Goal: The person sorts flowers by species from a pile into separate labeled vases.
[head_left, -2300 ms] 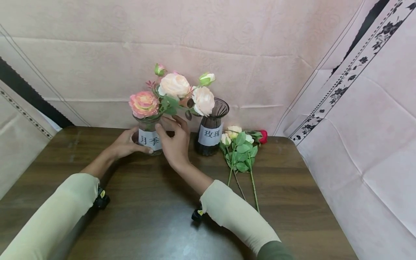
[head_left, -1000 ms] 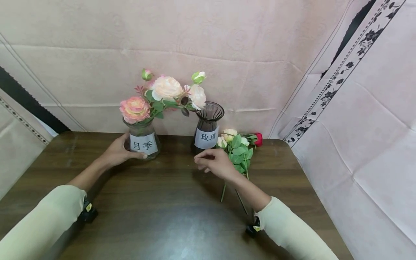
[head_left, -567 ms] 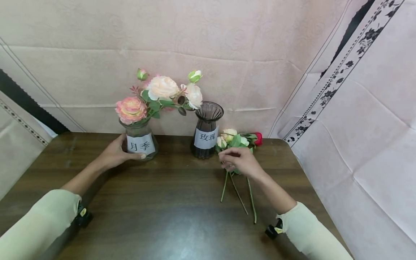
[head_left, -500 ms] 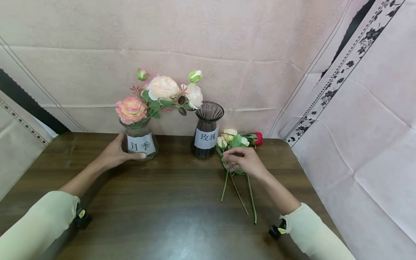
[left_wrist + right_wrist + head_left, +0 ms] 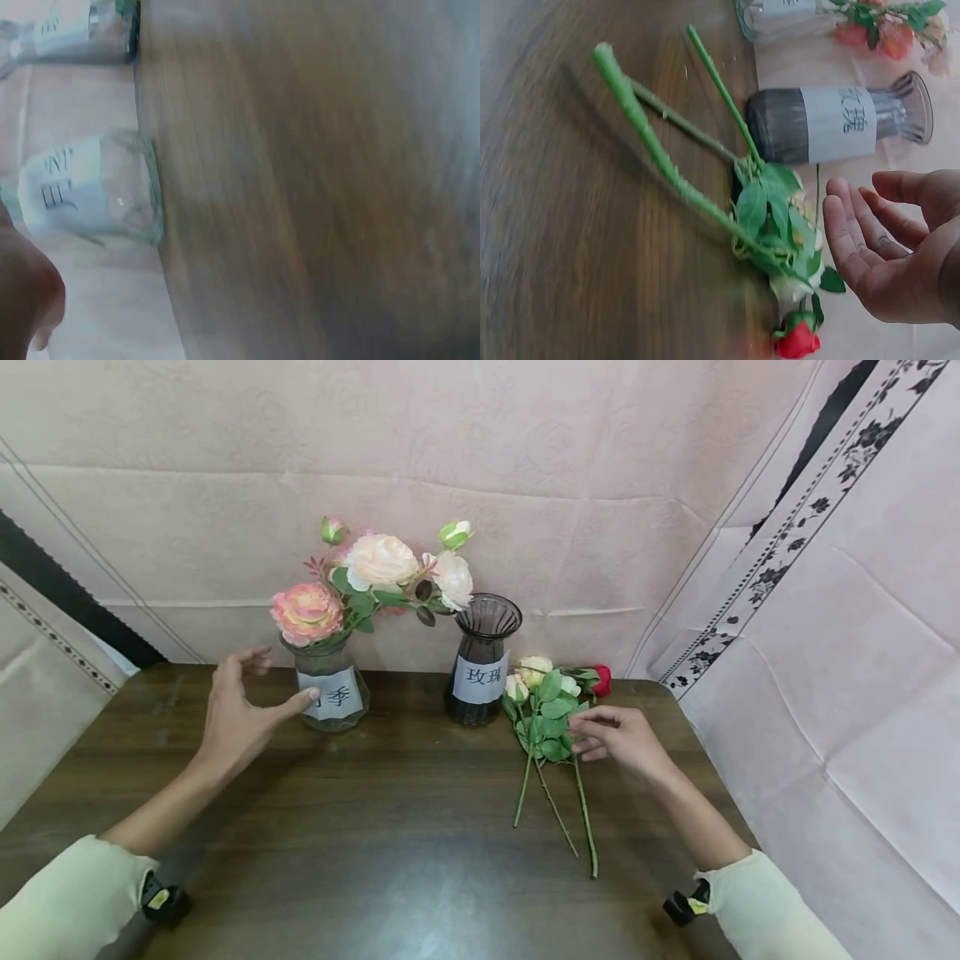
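My left hand [image 5: 238, 714], thumb and fingers spread, is beside a clear glass vase [image 5: 333, 714] with a white label. The thumb tip overlaps the label in the head view; contact cannot be told. Pink and cream artificial flowers [image 5: 382, 562] stand in this vase, leaning right. My right hand [image 5: 626, 739] has loosely bent fingers at the right of a bunch of roses [image 5: 553, 710] lying on the table. In the right wrist view, the right hand [image 5: 900, 247] holds nothing. Cream blooms and one red rose [image 5: 798, 341] lie at the bunch's far end, green stems toward me.
A dark ribbed glass vase [image 5: 480, 685] with a white label stands between the clear vase and the roses. Flower heads from the clear vase reach its rim. The brown wooden table [image 5: 375, 827] ends at a pale cloth backdrop [image 5: 562, 468].
My left hand has let go of the clear vase and drawn away leftward. My right hand has moved from the clear vase, past the dark vase, rightward to the roses.
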Demonstrator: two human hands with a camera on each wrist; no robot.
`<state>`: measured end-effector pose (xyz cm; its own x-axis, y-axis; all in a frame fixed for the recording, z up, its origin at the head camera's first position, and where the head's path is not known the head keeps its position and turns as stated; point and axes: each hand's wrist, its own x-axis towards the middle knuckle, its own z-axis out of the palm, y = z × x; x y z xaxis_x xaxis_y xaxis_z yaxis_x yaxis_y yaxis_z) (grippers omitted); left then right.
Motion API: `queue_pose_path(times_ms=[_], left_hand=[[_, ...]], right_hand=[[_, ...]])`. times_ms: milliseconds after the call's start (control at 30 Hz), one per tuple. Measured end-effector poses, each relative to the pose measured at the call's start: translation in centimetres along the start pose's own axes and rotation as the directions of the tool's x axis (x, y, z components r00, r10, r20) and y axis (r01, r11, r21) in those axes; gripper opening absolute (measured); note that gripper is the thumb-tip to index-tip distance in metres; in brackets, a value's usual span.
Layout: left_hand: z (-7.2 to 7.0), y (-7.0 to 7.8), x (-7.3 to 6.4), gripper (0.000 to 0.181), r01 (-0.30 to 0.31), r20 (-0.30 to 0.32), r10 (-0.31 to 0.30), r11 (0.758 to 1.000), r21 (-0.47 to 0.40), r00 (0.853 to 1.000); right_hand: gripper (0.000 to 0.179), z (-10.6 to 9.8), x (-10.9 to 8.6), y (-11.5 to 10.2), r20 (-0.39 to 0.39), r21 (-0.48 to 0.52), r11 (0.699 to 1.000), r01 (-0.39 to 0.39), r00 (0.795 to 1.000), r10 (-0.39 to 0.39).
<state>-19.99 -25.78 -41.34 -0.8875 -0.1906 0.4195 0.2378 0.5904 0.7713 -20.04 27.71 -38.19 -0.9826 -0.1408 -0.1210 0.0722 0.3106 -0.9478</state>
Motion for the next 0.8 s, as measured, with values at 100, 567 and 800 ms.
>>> queue_pose_path(times_ms=[100, 567, 800], left_hand=[[0.7, 1.3, -0.6, 0.077, -0.104, -0.088, 0.096, 0.990, -0.094, 0.992], [5.5, 6.0, -2.1, 0.063, -0.185, 0.262, 0.234, 0.962, -0.200, 0.936], [8.7, 5.7, -0.7, 0.083, 0.003, 0.544, 0.041, 0.997, -0.079, 0.838]], right_hand=[[0.039, -1.0, -0.3, 0.4, -0.008, -0.002, 1.000, -0.014, 1.000, 0.014], [0.040, -3.6, -0.9, 2.6, 0.029, -0.001, 0.991, -0.135, 0.990, 0.135], [0.044, -4.0, -0.8, 3.9, 0.091, 0.001, 0.981, -0.194, 0.977, 0.193]])
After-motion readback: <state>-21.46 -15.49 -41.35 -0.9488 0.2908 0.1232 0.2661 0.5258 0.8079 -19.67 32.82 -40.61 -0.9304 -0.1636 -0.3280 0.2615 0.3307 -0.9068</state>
